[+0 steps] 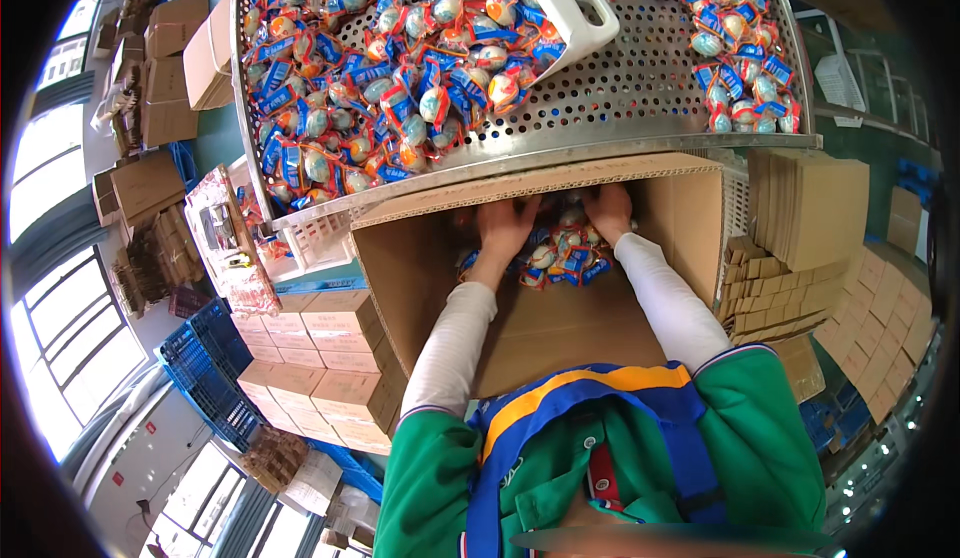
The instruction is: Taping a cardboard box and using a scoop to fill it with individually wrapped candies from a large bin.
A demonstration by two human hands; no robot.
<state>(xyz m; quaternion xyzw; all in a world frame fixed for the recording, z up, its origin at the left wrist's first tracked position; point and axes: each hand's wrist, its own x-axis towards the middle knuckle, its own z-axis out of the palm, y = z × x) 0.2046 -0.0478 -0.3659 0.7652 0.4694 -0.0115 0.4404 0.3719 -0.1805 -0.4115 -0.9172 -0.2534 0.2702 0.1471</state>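
Observation:
Inside the open cardboard box (678,248), my left hand (505,223) and my right hand (610,213) reach down at the far side, left and right of a heap of egg-shaped items in red and blue wrappers (560,258). Both touch or sit just over the heap; their fingers bend down into shadow, so I cannot see what they hold. Behind the box, a perforated metal tray (610,73) bears many similar packets (400,88), a group at its right end (740,48), and a white plastic tool with a handle slot (575,13).
Stacked cartons (335,358) stand left of the box, beside blue plastic crates (200,373). Folded cardboard (810,208) and more cartons (875,328) are on the right. A white plastic crate (320,243) sits below the tray; a patterned board with small objects (225,238) leans left of it.

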